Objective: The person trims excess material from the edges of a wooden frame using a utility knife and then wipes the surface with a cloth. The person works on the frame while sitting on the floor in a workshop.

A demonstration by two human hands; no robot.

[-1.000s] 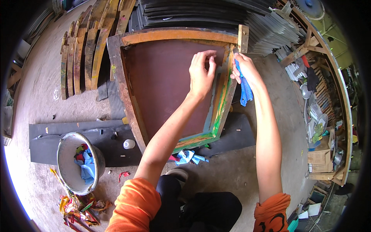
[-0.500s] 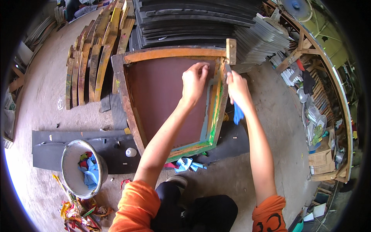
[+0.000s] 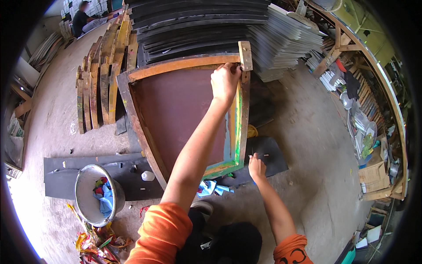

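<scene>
A wooden frame [image 3: 184, 60] with a purplish mesh panel [image 3: 176, 110] stands tilted before me, its right and lower edges smeared green and yellow. My left hand [image 3: 225, 81] is closed at its upper right inner corner, beside a small wooden block [image 3: 245, 56]. Whatever those fingers pinch is hidden. Low to the right of the frame, apart from it, is my right hand [image 3: 257, 168], closed round a thin tool mostly covered by the fingers; only a little shows at either end. Light blue scraps [image 3: 213, 188] lie under the frame's lower edge.
A bucket [image 3: 115, 200] with coloured scraps stands left, near a small white bottle [image 3: 148, 176] on a black sheet [image 3: 61, 176]. Wooden frames [image 3: 105, 79] and black sheets [image 3: 193, 26] are stacked behind. A cluttered shelf [image 3: 391, 110] runs along the right. A person [image 3: 82, 21] sits far left.
My right hand has dropped from the frame's right edge toward me, bringing the thin blue-ended tool down. My left hand has moved up into the corner. The view has shifted slightly.
</scene>
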